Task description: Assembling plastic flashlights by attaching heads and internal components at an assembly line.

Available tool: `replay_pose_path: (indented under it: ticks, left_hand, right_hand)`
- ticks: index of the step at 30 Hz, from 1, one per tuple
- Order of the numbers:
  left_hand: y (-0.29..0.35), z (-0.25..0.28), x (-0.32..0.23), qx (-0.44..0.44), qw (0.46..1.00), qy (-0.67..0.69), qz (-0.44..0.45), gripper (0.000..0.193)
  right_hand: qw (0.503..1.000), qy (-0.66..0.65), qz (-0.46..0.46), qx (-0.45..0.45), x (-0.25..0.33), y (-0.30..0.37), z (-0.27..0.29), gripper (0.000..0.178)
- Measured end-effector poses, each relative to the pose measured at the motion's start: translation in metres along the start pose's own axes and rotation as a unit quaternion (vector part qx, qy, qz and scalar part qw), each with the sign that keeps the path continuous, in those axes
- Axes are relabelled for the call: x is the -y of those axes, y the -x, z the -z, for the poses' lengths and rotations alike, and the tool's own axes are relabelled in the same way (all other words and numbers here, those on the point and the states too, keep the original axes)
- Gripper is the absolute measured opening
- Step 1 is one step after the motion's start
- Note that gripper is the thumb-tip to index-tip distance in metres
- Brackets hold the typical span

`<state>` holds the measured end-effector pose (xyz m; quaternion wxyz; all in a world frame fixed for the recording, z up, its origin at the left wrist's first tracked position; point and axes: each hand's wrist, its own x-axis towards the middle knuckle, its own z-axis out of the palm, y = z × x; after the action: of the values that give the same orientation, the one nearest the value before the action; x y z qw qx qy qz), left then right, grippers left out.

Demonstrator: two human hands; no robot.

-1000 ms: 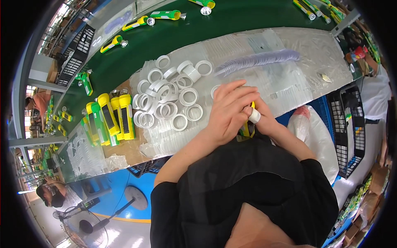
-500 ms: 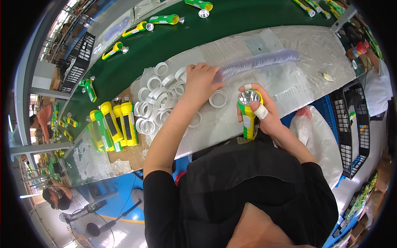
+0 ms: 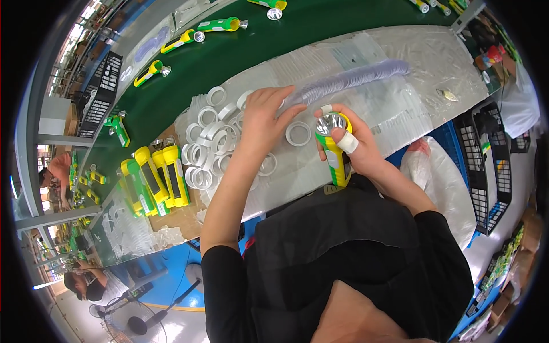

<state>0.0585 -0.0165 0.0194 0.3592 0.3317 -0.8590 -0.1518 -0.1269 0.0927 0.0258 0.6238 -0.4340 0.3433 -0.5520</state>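
My left hand [image 3: 264,117] reaches over the near end of a long row of thin clear discs [image 3: 354,80]. Its thumb and fingers are spread apart around that end; I cannot make out a disc between them. Below it lies a loose white ring [image 3: 298,134], beside a heap of similar white rings [image 3: 220,140]. My right hand [image 3: 361,146], white tape wrapped on the thumb and a finger, grips a green and yellow flashlight [image 3: 337,160]. The flashlight stands nearly upright, its shiny reflector facing up and no ring seen around it.
Several flashlights [image 3: 154,177] lie together on cardboard at the left. More flashlights with loose reflectors [image 3: 222,24] rest on the green belt [image 3: 320,28]. A white sack [image 3: 440,183] and black crates [image 3: 486,166] stand at the right. Other people work at the far left.
The view has shifted slightly. My right hand has brought the flashlight a little left, closer to the loose ring. My left hand stays by the disc row, its fingers a bit straighter.
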Motion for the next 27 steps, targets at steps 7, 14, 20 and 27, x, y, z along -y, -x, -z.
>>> replay_pose_path:
  ticks: [7,14,20,27]
  left_hand:
    - [0.006,0.023,-0.054,0.031,0.988,0.126,-0.085,0.035]
    - [0.025,0.012,-0.052,0.014,0.985,0.13,-0.115,0.036]
    - [0.028,0.007,-0.055,0.005,0.974,0.186,-0.133,0.034]
    - [0.029,0.009,-0.056,-0.026,0.984,0.106,-0.138,0.035]
  right_hand:
    - [1.0,0.021,-0.006,0.006,0.002,0.004,-0.002,0.06]
    - [0.998,0.0,-0.018,0.059,-0.003,0.001,-0.004,0.04]
    - [0.996,-0.012,-0.033,0.08,-0.005,0.0,-0.01,0.045]
    - [0.995,-0.016,0.001,0.095,-0.013,0.001,-0.008,0.041]
